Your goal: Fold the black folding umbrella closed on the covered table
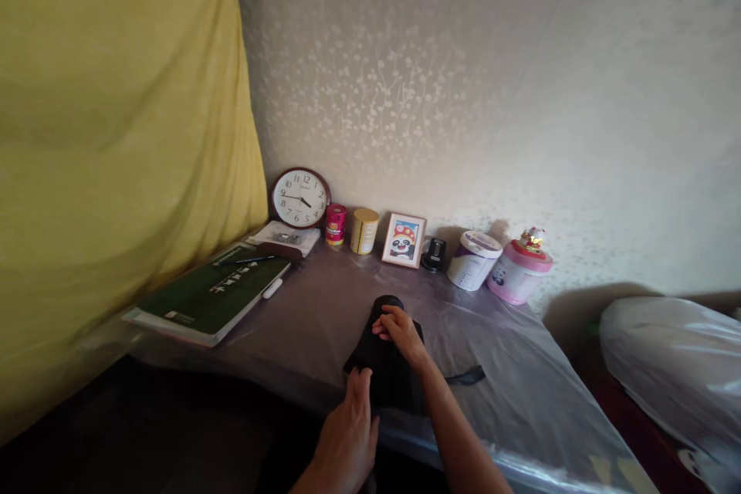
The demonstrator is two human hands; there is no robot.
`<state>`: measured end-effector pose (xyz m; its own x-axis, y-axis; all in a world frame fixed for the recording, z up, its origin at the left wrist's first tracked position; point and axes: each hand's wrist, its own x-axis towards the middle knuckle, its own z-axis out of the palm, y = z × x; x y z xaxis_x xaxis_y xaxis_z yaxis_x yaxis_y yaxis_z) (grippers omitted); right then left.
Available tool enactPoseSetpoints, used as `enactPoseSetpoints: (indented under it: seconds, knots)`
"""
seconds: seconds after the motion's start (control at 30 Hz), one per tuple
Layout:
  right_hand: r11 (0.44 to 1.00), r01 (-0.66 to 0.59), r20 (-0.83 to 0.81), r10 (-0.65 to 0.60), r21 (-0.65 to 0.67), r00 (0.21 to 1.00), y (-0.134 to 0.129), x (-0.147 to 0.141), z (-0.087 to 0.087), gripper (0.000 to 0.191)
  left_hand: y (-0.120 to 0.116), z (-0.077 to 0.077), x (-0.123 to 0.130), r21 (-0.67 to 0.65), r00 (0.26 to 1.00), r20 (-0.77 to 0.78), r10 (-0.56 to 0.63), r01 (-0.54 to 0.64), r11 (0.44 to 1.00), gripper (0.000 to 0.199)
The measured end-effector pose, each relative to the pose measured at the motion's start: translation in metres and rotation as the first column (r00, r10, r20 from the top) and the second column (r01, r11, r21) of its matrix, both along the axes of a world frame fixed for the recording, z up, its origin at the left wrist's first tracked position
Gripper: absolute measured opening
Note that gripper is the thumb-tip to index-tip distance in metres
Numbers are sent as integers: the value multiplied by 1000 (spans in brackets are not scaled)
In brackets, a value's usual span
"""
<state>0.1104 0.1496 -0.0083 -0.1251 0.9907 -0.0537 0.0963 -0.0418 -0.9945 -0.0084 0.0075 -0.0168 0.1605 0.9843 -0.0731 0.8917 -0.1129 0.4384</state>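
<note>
A piece of folded black fabric point(385, 378) lies near the front edge of the table, with a rounded far end. From its right side a dark strap point(466, 377) sticks out across the tabletop. My left hand point(350, 428) is at the near left edge of the fabric, its fingers together and closed on that edge. Over the upper part of the fabric lies my right hand point(400, 333), fingers loosely bent and apart, touching its surface. The exact kind of fabric article cannot be made out.
A plastic cover point(324, 301) spreads over the table. A green book point(214, 289) lies left. Along the wall stand a clock point(300, 198), a red can point(335, 225), a yellow-lidded can point(364, 231), a panda picture frame point(404, 240), a white tub point(473, 262) and a pink tub point(517, 278).
</note>
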Motion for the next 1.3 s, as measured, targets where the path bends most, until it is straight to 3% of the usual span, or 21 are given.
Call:
enactPoseSetpoints:
  seconds: [0.2, 0.3, 0.43, 0.5, 0.63, 0.77, 0.97, 1.13, 1.23, 1.3]
  knots:
    - [970, -134, 264, 77, 204, 961, 0, -5, -3, 23, 8, 19, 10, -74, 986, -167, -27, 15, 997, 86]
    - [920, -271, 344, 167, 284, 924, -7, -3, 2, 23, 14, 22, 12, -99, 983, -181, -27, 9, 995, 83]
    - [860, -408, 416, 265, 305, 870, -23, 1, 10, 22, 15, 15, 9, -67, 989, -151, -9, -1, 998, 76]
    - [835, -419, 457, 235, 357, 858, -32, 4, 12, 22, 14, 10, 7, -50, 990, -140, 3, -10, 999, 72]
    - [774, -304, 461, 19, 555, 887, -40, 13, 6, 24, 14, 6, 6, -56, 994, -112, 11, -18, 998, 69]
    - [683, -403, 562, -13, 609, 827, -32, 17, -6, 24, 15, 5, 6, -67, 993, -113, 47, -54, 996, 64]
    - [700, -446, 677, -74, 559, 732, 13, 18, -19, 31, 14, 4, 7, -118, 992, -109, 60, -72, 990, 60]
    - [747, -411, 710, -114, 523, 695, 58, 20, -24, 33, 16, 4, 6, -147, 994, -97, 55, -69, 987, 60]
    - [776, -319, 716, -230, 543, 660, 63, 20, -19, 31, 17, 4, 7, -145, 993, -105, 55, -70, 987, 60]
    - [755, -253, 685, -332, 605, 648, 53, 18, -15, 29, 16, 5, 7, -144, 992, -119, 51, -68, 987, 60]
